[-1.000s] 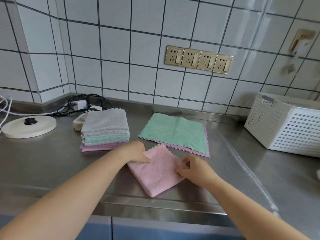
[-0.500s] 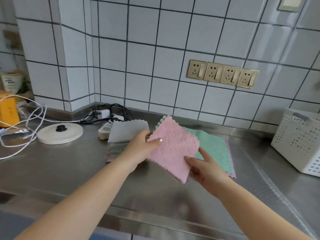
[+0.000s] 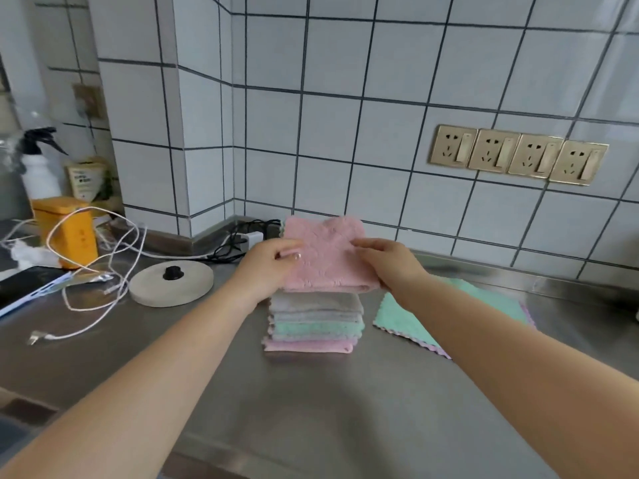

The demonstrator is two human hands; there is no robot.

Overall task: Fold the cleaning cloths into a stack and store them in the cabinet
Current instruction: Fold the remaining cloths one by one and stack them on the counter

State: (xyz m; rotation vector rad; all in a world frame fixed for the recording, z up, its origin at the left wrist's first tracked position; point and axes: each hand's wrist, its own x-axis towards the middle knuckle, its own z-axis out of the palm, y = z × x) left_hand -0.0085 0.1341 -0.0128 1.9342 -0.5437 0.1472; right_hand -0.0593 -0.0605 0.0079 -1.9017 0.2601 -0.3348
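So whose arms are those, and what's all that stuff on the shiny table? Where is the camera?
The camera sits on a person's head and looks down, so the two bare arms are that person's own. No robot here. The left hand and right hand each hold a side of a folded pink fluffy cloth, right above a stack of folded grey, green and pink cloths. Whether it already touches the stack, I can't tell. Beside the stack, on the steel counter, an unfolded green cloth lies flat. To the left are a round white lid with a black knob, white cables and a yellow box.
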